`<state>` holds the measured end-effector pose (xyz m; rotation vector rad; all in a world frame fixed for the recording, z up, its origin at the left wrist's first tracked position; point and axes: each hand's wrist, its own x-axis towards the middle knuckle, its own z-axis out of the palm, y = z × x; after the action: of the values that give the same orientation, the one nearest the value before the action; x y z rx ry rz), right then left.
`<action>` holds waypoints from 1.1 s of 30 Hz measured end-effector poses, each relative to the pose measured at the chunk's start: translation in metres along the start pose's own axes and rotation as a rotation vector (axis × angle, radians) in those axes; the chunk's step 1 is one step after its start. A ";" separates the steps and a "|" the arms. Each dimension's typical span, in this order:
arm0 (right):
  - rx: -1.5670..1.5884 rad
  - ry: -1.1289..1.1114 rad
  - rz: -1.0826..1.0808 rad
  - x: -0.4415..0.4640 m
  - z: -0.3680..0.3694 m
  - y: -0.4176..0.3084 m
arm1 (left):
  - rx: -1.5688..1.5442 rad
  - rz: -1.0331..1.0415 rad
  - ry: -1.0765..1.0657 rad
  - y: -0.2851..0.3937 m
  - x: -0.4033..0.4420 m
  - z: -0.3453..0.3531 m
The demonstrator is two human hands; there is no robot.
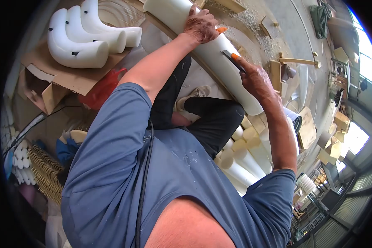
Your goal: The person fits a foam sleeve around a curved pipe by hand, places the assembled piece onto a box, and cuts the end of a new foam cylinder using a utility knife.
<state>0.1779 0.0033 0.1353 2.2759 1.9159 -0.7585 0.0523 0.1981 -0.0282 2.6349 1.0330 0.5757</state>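
Note:
A long, smooth white tube [221, 62] runs diagonally in front of my legs. My left hand [200, 27] is clasped over its upper part, fingers curled against the surface, with an orange covering on the thumb. Lower down, beside the tube's right side, my right hand [255, 78] is closed around a utility knife [236, 63] with a dark handle. The knife's grey blade tip is at the tube's surface; whether it touches I cannot tell. Orange also covers a finger or thumb of this hand. The palm side of each hand is hidden.
Three curved white pipe elbows [82, 39] rest on cardboard [70, 76] at upper left, with a red plastic bag [101, 89] beside it. Several white cylinders [244, 161] lie right of my knee. Wooden pieces [297, 61] and white shavings [256, 35] are beyond the tube.

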 end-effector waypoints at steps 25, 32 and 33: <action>-0.044 0.041 0.050 0.013 0.049 0.037 | 0.009 0.089 0.164 0.028 0.006 0.013; 0.066 0.023 0.042 -0.033 0.010 0.037 | 0.069 0.044 -0.200 0.051 -0.015 0.009; 0.082 0.009 0.058 -0.041 0.004 0.035 | 0.083 0.042 -0.188 0.051 -0.013 0.010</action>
<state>0.2059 -0.0426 0.1395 2.3747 1.8465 -0.8367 0.0782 0.1524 -0.0217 2.7250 0.9668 0.2916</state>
